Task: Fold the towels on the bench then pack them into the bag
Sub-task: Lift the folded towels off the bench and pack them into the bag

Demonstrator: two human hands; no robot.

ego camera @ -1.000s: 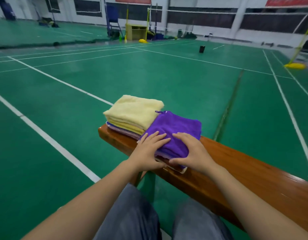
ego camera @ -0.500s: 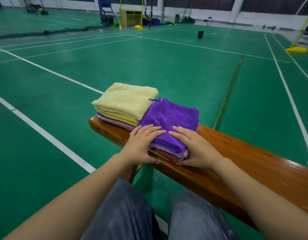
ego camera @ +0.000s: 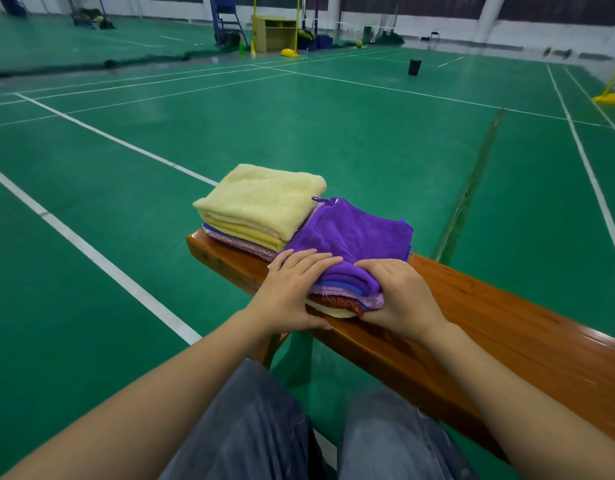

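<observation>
Two piles of folded towels sit at the left end of a brown wooden bench (ego camera: 507,327). The far pile has a pale yellow towel (ego camera: 261,199) on top, with yellow and pink layers under it. The near pile is topped by a purple towel (ego camera: 354,233) over blue, lilac, red and cream layers. My left hand (ego camera: 292,292) holds the near pile's left front corner, fingers on top and thumb at the bench edge. My right hand (ego camera: 399,299) grips its right front corner, fingers curled over the top layers. No bag is in view.
The bench stands on a green court floor with white lines. A black cylinder (ego camera: 414,66) stands far off on the floor. Yellow net post bases (ego camera: 610,98), a wooden cabinet (ego camera: 275,32) and a blue chair frame (ego camera: 226,19) line the back. My knees are just below the bench.
Both hands slid from lying flat on the purple towel toward the pile's near edge. The right fingers have curled over the front corner, and the stacked layers now show between my hands.
</observation>
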